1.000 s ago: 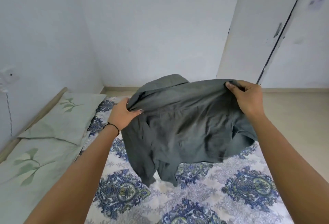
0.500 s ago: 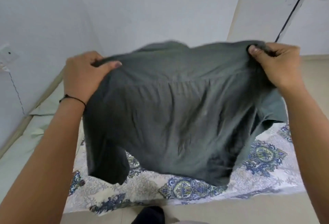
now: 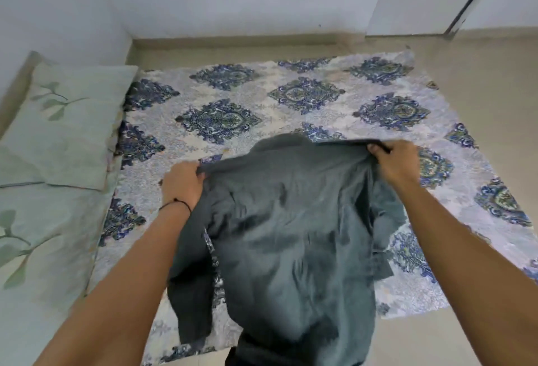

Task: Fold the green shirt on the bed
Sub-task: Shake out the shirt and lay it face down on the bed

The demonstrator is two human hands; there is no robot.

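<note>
Hanging between two bare hands, the dull grey-green woven cotton shirt (image 3: 285, 228) is spread with its back panel facing the camera. The left hand (image 3: 182, 183) is pinched closed on the cloth at the left shoulder, fingers curled over the top edge, and a thin black cord bracelet (image 3: 177, 204) circles that wrist. The right hand (image 3: 393, 159) is likewise clamped on the right shoulder, slightly higher and farther away, so the top edge runs at a slant. Between the hands the collar (image 3: 279, 140) humps up in a soft rounded fold.

The fabric looks matte and limp, creased in shallow diagonal wrinkles with darker shaded patches across the middle. The left short sleeve (image 3: 192, 301) dangles down in a narrow flap, and a strip of the bedcover shows through the gap between it and the body. The right sleeve (image 3: 384, 231) bunches in loose folds under the right forearm. The lower hem runs out of view at the bottom edge.

The shirt is held over the near part of the white quilted bedcover printed with blue and green medallions (image 3: 262, 103); whether its lower part touches the cover cannot be told. A pale green pillow with a leaf sprig print (image 3: 67, 124) lies well apart at the left.
</note>
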